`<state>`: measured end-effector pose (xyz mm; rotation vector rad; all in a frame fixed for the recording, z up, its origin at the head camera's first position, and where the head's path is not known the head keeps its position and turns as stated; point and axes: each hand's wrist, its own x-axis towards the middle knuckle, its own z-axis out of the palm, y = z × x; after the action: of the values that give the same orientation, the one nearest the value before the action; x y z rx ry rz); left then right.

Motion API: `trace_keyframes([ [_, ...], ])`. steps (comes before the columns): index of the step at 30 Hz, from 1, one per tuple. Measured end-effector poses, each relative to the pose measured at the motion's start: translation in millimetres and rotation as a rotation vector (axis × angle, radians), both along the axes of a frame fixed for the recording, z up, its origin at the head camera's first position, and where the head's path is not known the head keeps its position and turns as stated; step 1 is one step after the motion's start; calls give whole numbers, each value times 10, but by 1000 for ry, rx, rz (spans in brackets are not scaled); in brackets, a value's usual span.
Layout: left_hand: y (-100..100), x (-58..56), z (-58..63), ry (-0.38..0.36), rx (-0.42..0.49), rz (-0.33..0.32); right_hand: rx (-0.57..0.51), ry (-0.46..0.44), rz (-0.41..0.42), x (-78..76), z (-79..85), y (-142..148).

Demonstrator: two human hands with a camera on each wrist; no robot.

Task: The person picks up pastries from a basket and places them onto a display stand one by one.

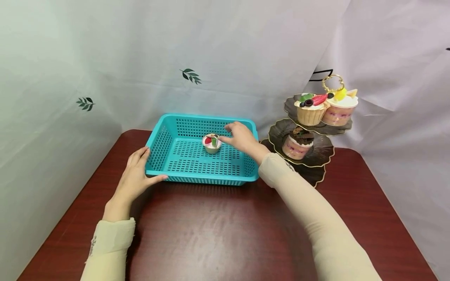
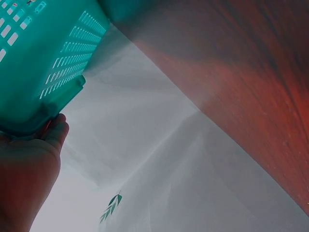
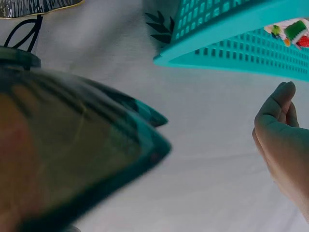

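A turquoise plastic basket (image 1: 204, 178) with slotted walls sits at the back of the table. Inside it stands one small cupcake (image 1: 211, 149), topped with white cream, red fruit and a green piece. My left hand (image 1: 133, 177) holds the basket's near left corner, thumb along the front rim and fingers at the left rim. Over the basket's right half is my right hand (image 1: 242, 138), its thumb and fingers spread apart and nothing between them. Its thumb tip is right beside the cupcake's topping. In the right wrist view the cupcake's topping (image 3: 295, 33) shows beyond the fingers.
A dark tiered stand (image 1: 318, 154) with gold edges rises right of the basket, near my right forearm. Its upper tier bears a fruit cupcake (image 1: 309, 115) and a dessert cup (image 1: 337, 113); a chocolate-topped cup (image 1: 297, 146) sits lower. Pale curtains (image 1: 225, 58) enclose the reddish-brown table (image 1: 211, 226).
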<state>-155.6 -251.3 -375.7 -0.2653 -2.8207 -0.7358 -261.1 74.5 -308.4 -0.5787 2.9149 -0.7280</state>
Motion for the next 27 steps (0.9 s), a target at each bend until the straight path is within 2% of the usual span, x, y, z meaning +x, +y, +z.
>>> trace_keyframes([
  [6, 5, -9, -5, -1, 2, 1, 9, -12, 0, -66, -35, -8],
  [13, 1, -14, -8, 0, 2, 3, 74, -22, 7, -131, -39, -62],
  [27, -8, -24, -18, 11, -3, 3, 82, -105, 30, -277, -106, -138],
])
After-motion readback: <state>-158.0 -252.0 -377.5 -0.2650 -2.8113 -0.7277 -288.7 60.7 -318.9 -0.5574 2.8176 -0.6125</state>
